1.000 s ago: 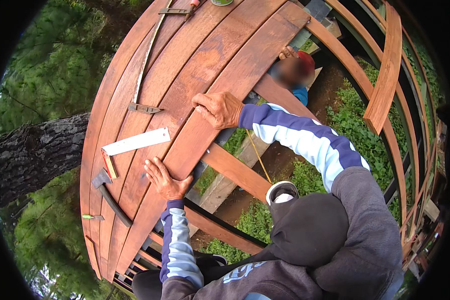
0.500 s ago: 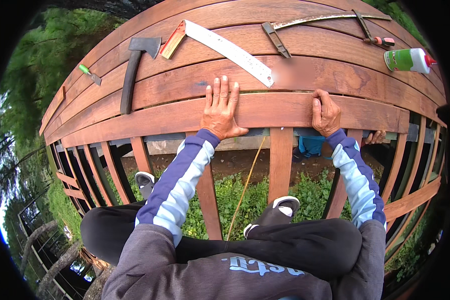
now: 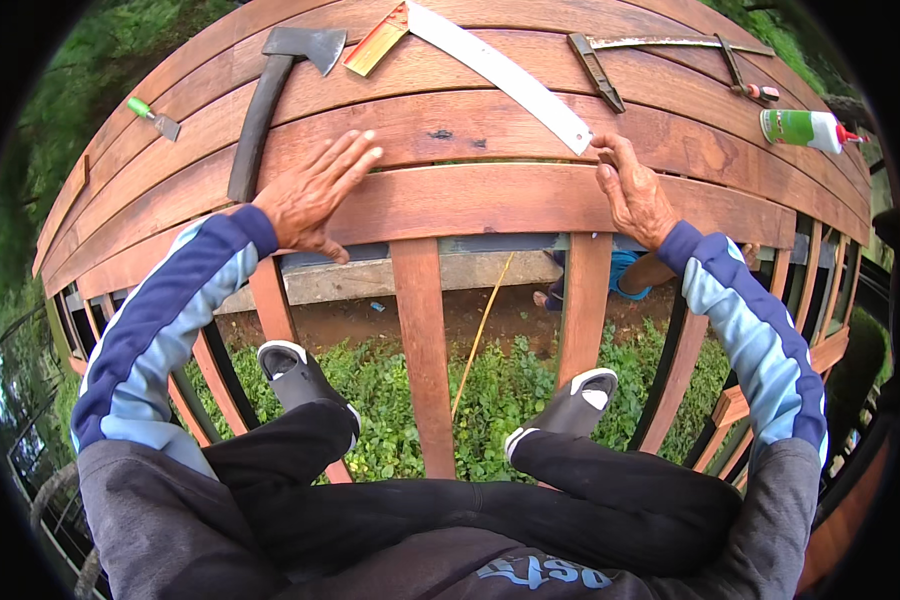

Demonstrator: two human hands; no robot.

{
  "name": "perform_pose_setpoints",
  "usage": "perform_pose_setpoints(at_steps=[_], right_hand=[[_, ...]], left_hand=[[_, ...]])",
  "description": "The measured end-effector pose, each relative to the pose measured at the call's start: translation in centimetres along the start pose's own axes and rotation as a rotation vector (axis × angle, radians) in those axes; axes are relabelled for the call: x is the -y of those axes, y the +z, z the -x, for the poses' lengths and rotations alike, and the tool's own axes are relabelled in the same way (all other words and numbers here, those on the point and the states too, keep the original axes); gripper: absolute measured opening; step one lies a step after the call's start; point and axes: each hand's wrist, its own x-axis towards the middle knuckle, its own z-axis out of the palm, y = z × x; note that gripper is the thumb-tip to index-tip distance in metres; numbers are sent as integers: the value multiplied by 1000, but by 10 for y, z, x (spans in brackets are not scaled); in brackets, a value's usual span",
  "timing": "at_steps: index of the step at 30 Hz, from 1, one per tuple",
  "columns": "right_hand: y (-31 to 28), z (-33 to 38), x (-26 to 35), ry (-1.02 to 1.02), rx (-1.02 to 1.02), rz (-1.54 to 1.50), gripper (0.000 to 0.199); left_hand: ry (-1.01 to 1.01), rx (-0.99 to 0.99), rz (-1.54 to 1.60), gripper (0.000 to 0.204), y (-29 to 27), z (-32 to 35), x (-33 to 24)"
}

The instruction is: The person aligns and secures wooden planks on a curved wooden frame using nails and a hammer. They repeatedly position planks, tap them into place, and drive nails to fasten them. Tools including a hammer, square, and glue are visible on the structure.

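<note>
My left hand [image 3: 315,195] lies over the left part of the front wooden board [image 3: 490,203], its fingers stretched out and nothing in it. Toward the board's right part, my right hand [image 3: 638,200] is loosely curved with fingers apart, holding nothing I can see. Its fingertips are beside the free end of a carpenter's square [image 3: 510,78], which has a white blade and a red and yellow handle. A hatchet [image 3: 259,125] with a dark handle rests on the planks just beyond my left hand. Whether each palm touches the board is hard to tell.
On the planks lie a green-handled scraper [image 3: 157,119], a bar clamp [image 3: 660,42] and a green and white bottle [image 3: 802,130]. Upright slats [image 3: 425,350] run down from the front edge, with my legs among them. Below, another person in blue [image 3: 627,275] is partly hidden.
My left hand has slid leftward, away from the board's middle. My right hand has loosened from a closer curl and reaches nearer the square's tip. The view has shifted and my legs have spread.
</note>
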Motion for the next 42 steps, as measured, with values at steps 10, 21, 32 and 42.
perform_pose_setpoints(at_steps=[10, 21, 32, 42], right_hand=[[-18, -13, -3, 381, -663, -421, 12], [29, 13, -31, 310, -356, -255, 18], [67, 8, -25, 312, -707, -66, 18], [91, 0, -22, 310, -915, -21, 23]], left_hand=[[-142, -67, 41, 139, 55, -13, -3], [18, -180, 20, 138, 63, -15, 10], [36, -162, 44, 138, 60, -14, 13], [-358, -456, 112, 120, 99, 18, -29]])
